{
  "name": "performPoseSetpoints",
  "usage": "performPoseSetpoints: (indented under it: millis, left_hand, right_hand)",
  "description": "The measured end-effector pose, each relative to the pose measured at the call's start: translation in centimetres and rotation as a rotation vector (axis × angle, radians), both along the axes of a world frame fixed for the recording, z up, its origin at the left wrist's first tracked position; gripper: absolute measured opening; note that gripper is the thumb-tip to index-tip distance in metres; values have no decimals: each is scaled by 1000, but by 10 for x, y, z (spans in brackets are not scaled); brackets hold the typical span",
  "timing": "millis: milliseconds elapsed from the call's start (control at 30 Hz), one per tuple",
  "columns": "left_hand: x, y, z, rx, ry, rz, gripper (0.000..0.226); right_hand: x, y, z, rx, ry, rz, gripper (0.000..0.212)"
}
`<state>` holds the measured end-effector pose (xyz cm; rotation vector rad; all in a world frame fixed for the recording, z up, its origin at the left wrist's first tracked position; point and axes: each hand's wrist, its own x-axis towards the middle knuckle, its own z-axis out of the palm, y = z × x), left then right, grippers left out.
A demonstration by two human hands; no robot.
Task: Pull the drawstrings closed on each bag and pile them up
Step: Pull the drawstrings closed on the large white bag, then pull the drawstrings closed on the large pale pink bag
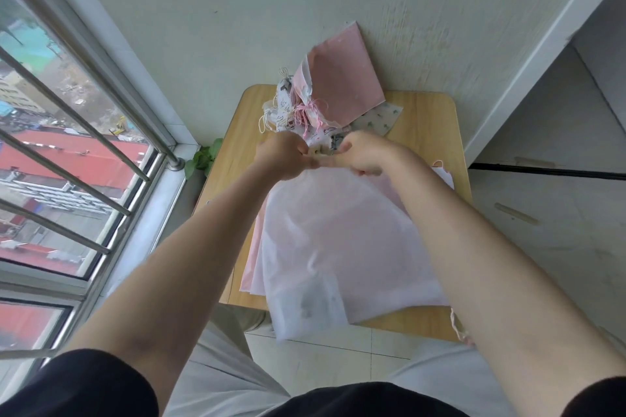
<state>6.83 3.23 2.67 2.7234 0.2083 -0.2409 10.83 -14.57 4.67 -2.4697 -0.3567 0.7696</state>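
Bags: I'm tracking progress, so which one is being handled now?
The large white bag nearest the person; both hands, left and right, grip its top. The pink bag lies piled behind.

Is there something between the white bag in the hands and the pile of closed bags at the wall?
Nothing visible. The white bag is gathered at its mouth by both hands, and the pile of closed bags lies just beyond them.

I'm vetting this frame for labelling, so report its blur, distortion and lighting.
Head view: wide-angle distortion bows the metal window bars and spreads the forearms; soft daylight from the window, no hard shadows or glare; slight softness where the left hand and right hand meet at the neck of the sheer white drawstring bag; the pink fabric bag reads clearer.
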Motion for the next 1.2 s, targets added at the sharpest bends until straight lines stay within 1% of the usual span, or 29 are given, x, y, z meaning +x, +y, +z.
performPoseSetpoints:
  millis: [33,67,100,133,167,200,233,267,300,367,467,500,533,567,600,633,667,700,733,767,800,833,933,1000,1033,1100,1200]
  left_hand:
    - [2,1,1,-9,-39,50,40]
    - [6,1,3,-36,-79,101,41]
    - [9,0,5,-64,-115,146,43]
    - [13,-2,9,-93,-152,188,44]
    - [18,-4,13,-110,-196,230,46]
    - [24,-6,19,-127,-244,282,46]
    - [29,-7,26,-151,-294,348,42]
    - [38,-5,32,-171,-348,422,36]
    - [44,-3,38,-182,-393,501,31]
    - [58,8,47,-196,-441,647,27]
    - [79,28,43,-260,-465,796,38]
    - [84,31,41,-293,-481,788,46]
    - [89,32,37,-256,-524,721,55]
    - [91,30,32,-129,-606,593,64]
    - [91,26,29,53,-704,404,68]
    - [91,20,27,243,-772,180,68]
    - [93,15,24,383,-762,-54,65]
    - [96,13,22,460,-667,-249,63]
    - [99,13,18,506,-506,-352,66]
    - [105,18,13,532,-335,-362,77]
    - [111,24,10,546,-201,-312,91]
    - [118,32,6,560,-112,-255,105]
    - [141,47,-10,585,23,-197,131]
    - [151,49,-22,579,107,-185,139]
    - [154,50,-30,545,153,-168,141]
    - [160,53,-47,440,212,-121,141]
    - [166,57,-61,342,215,-66,139]
  right_hand:
    - [2,-3,5,-189,75,71,59]
    - [8,-4,9,-329,87,112,48]
    - [14,-4,15,-407,33,101,31]
    - [21,-2,21,-408,-56,39,15]
    - [29,0,27,-353,-149,-52,10]
    - [39,4,32,-281,-249,-137,13]
    - [49,9,37,-203,-381,-179,21]
    - [60,16,44,-128,-491,-183,32]
    - [69,23,49,-49,-555,-158,43]
    - [86,34,52,48,-598,-76,58]
    - [108,40,34,12,-551,-50,65]
    - [113,40,25,-22,-509,-46,67]
    - [118,41,14,-51,-457,-36,70]
    - [121,43,4,-67,-394,-20,75]
    - [123,45,-6,-64,-332,2,80]
    - [124,48,-15,-48,-279,21,85]
    - [127,52,-24,-21,-249,32,89]
    - [129,54,-32,1,-242,32,90]
    - [132,57,-39,20,-248,28,91]
    - [136,58,-45,28,-265,25,92]
    - [139,59,-49,26,-275,27,94]
    - [143,59,-52,10,-281,35,98]
    - [157,57,-61,-104,-234,80,119]
    - [167,58,-69,-198,-189,108,132]
    - [171,59,-74,-249,-179,123,136]
    - [180,62,-85,-324,-168,144,139]
    - [188,67,-94,-380,-183,157,142]
